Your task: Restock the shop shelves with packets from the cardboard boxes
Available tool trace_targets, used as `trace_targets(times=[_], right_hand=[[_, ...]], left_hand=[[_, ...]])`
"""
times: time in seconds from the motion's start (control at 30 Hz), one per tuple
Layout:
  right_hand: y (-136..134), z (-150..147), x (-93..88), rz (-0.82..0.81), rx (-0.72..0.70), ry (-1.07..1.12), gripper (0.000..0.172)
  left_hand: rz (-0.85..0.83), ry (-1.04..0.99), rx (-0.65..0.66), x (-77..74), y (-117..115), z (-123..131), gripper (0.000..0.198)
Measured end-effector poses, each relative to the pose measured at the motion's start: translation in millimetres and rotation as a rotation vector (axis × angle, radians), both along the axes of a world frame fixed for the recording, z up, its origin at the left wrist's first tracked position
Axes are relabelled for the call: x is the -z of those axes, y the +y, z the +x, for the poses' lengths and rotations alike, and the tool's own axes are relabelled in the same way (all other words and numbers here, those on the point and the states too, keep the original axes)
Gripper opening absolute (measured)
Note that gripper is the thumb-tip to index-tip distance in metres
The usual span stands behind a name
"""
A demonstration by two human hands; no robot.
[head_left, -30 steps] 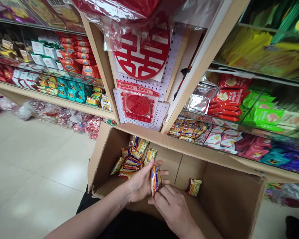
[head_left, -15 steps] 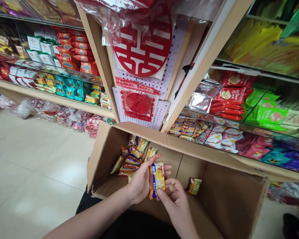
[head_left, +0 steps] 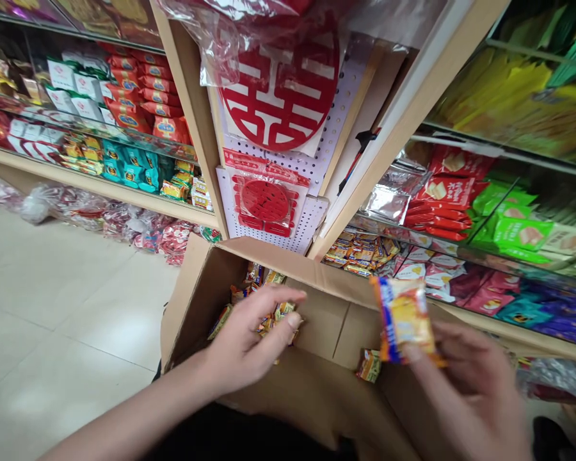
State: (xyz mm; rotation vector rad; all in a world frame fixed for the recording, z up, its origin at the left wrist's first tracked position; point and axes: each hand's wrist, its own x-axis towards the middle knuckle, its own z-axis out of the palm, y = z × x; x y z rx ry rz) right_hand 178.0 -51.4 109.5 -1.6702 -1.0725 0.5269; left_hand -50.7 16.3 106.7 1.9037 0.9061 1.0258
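Observation:
An open cardboard box [head_left: 345,289] stands in front of me against the shop shelves. Several small yellow-orange snack packets [head_left: 264,301] lie heaped in its far left corner, and one lone packet [head_left: 368,365] lies on the box floor to the right. My right hand [head_left: 465,384] is raised above the box's right side and pinches a stack of orange snack packets [head_left: 403,318] by their lower edge. My left hand [head_left: 249,336] hovers over the heap with fingers spread, holding nothing. Both hands are blurred by motion.
Shelves of packaged snacks [head_left: 461,198] run to the right, with matching orange packets [head_left: 360,246] on the low shelf behind the box. More shelves [head_left: 100,109] stand at left, with bagged goods [head_left: 125,224] on the tiled floor. A pegboard with red paper decorations [head_left: 278,102] hangs between.
My right hand has taken the packets from my left hand and lifted them up and to the right. My left hand has opened and moved left toward the heap.

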Motion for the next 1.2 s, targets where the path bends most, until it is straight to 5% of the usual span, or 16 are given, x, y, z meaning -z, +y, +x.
trace_targets(times=[0.1, 0.2, 0.3, 0.47, 0.57, 1.2], right_hand=[[38, 50, -12.2, -0.081, -0.038, -0.033, 0.045], [80, 84, -1.2, -0.362, -0.135, 0.007, 0.046], [115, 99, 19.8, -0.571, -0.235, -0.204, 0.05], [150, 103, 48.4, -0.651, -0.462, -0.975, 0.039], [160, 106, 59.5, -0.641, -0.487, -1.213, 0.039], [212, 111, 71.3, -0.935, -0.343, -1.354, 0.04]], left_hand=[[0.385, 0.264, -0.21, -1.9, 26, -16, 0.026], [0.464, 0.577, -0.314, 12.2, 42, -21, 0.028], [0.528, 0.714, -0.37, 29.3, 45, -19, 0.033], [0.546, 0.73, -0.386, 39.3, 41, -16, 0.035], [0.551, 0.732, -0.391, 41.0, 43, -18, 0.035], [0.616, 0.717, -0.437, 55.2, 49, -18, 0.035]])
